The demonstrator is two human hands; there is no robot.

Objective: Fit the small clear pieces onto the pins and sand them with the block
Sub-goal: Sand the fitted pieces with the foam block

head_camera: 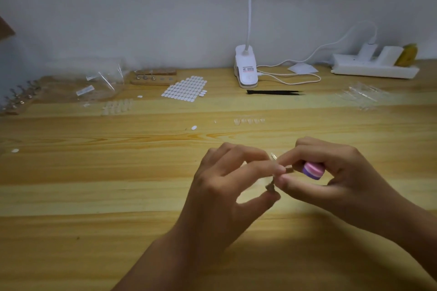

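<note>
Over the near middle of the pale wooden table (71, 196) I see both hands raised, meeting fingertip to fingertip. The left hand (227, 179) pinches a small dark metal pin (270, 187) between thumb and forefinger, its other fingers loosely curled. One small clear piece (273, 156) shows as a faint glint just above those fingertips, at the top of the pin. Blur keeps me from telling whether it is seated on the pin.

The right hand (335, 172) has its fingers curled round a small pink, white and purple layered sanding block (313, 170), tucked against the palm. Its thumb and forefinger reach across to touch the pin area beside the left fingertips.

Farther back on the table, well apart from the hands, lies a short row of loose clear pieces (249, 121), with a single white oval tab (194, 127) to its left. Behind these I make out:
- a sheet of white oval adhesive tabs (185, 88);
- a wooden holder block with upright pins (153, 77);
- crumpled clear plastic bags (104, 80);
- a second wooden pin holder (19, 100) at the left edge.

Black tweezers (274, 92) lie just in front of a white clip lamp (246, 68). A white power strip (373, 68) sits against the wall at the right.
</note>
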